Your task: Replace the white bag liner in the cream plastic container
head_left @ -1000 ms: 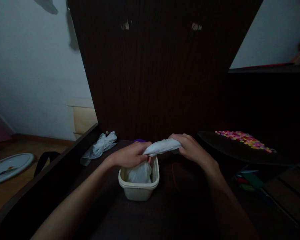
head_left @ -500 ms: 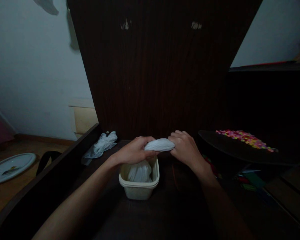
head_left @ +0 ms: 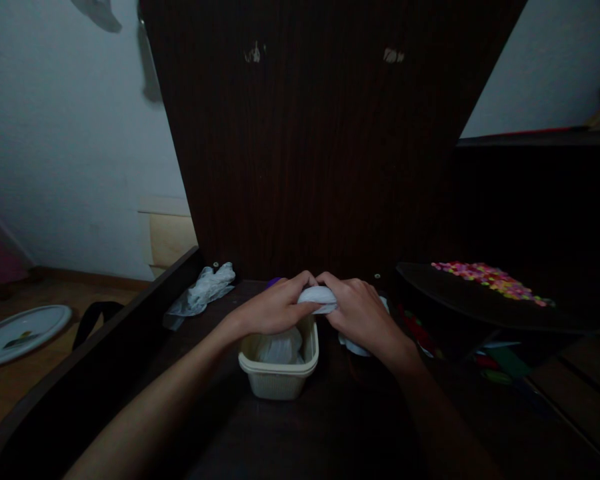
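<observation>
Between my hands is a white plastic bag [head_left: 318,299], bunched into a thick, creased roll. My left hand [head_left: 275,305] grips its left end, thumb in front. My right hand [head_left: 357,307] is closed round its right end, and the fingertips of both hands nearly meet above it. More white material [head_left: 353,346] shows below and behind my right hand; whether it belongs to the bag I cannot tell. Below my left hand stands a cream plastic tub [head_left: 279,383] with a white, bag-like bundle [head_left: 280,348] inside. Something purple [head_left: 273,282] peeks out behind my left hand.
A crumpled clear plastic bag [head_left: 207,290] lies at the back left of the dark tabletop [head_left: 220,427]. At right, a dark stand [head_left: 430,293] carries many small colourful pieces [head_left: 495,280]. A raised edge [head_left: 105,353] runs along the left; a white lid [head_left: 25,337] rests on the floor.
My hands have come closer together, so less of the white roll shows between them. White material now hangs below my right hand, and the purple thing has come into view.
</observation>
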Available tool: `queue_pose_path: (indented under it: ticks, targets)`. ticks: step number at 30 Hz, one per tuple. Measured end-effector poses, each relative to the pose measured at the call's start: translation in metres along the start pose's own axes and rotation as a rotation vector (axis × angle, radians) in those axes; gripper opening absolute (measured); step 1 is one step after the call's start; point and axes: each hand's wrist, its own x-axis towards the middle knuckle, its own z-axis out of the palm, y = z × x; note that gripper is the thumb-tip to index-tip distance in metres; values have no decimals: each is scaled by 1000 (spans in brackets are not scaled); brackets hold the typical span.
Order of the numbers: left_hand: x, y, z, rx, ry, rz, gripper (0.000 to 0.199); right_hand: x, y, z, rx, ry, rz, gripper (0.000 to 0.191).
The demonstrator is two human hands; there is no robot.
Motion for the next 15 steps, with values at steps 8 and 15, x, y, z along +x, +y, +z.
queue_pose_path:
  ticks: [8, 15]
  targets:
    - [-4, 1, 1, 66, -3, -42, 27, 3, 19, -12, -139, -30, -2, 18]
    - [-3, -7, 1, 129, -68, 29, 39, 1, 44, -20, -29, -35, 15, 21]
